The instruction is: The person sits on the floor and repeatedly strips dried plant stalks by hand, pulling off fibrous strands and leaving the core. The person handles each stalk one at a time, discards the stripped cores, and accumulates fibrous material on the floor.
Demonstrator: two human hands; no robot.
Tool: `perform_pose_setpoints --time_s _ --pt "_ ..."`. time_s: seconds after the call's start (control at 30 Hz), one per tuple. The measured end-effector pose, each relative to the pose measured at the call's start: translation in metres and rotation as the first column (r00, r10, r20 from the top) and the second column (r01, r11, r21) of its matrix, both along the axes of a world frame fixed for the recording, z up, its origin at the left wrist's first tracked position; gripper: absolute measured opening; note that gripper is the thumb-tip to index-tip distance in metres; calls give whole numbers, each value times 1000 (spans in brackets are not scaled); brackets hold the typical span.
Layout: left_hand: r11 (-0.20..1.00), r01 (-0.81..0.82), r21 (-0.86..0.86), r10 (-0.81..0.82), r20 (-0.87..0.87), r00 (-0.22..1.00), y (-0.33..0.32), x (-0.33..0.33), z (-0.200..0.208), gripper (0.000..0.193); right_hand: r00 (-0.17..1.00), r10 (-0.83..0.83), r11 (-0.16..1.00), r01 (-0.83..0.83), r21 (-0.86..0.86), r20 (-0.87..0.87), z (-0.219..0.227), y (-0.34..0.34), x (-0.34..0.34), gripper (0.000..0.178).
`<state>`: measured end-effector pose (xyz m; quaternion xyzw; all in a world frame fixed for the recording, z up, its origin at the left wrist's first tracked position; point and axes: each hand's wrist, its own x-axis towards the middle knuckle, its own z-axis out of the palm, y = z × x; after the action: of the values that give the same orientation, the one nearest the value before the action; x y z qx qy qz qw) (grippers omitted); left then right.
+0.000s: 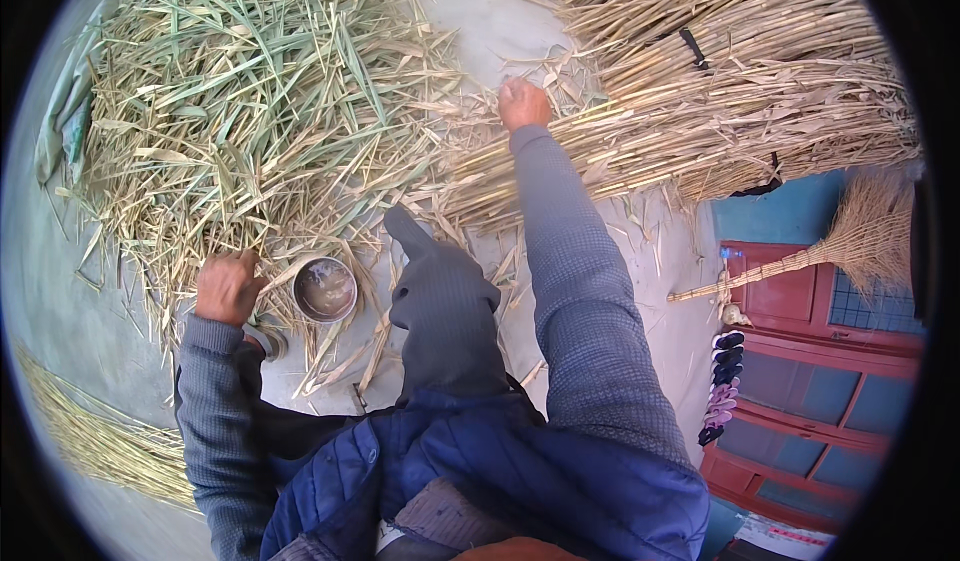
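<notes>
My left hand [228,287] is closed, its fingers curled beside the near edge of a heap of loose green and straw-coloured leaves [250,131]. Whatever it may hold is hidden. Just right of it stands a round metal bowl [297,293] with something brownish in it. My right hand [524,104] is stretched forward, closed, over the left end of a bundle of dry reed stalks [640,146]. Its fingers curl away from view, and I cannot make out what is in them. Dry leaf scraps lie around it.
Behind lie more stalk bundles [720,11], one with a black tie [693,49]. At right are a broom [790,261], a red door frame [780,356] and a row of shoes [724,386]. Thin stalks [105,426] lie at lower left. My bent leg [445,306] is between my arms.
</notes>
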<state>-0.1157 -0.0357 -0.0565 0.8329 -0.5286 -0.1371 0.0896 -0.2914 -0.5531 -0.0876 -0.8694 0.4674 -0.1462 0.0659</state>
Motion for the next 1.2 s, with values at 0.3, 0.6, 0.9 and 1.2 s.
perform_pose_setpoints --time_s 0.3,0.6,0.9,1.2 --pt "997 71 38 -69 -47 997 -36 -8 -20 27 763 -418 856 512 -66 493 -43 -55 -211 27" --pt "996 88 21 -88 -2 996 -50 -13 -42 30 759 -599 800 581 150 256 -44 -150 -225 39" --pt "998 58 2 -58 21 998 -42 -2 -19 31 587 -366 786 -221 578 722 62 -98 -135 25" --pt "960 -170 -224 200 118 973 -24 51 18 45 528 -185 628 -585 513 829 142 76 -7 28"
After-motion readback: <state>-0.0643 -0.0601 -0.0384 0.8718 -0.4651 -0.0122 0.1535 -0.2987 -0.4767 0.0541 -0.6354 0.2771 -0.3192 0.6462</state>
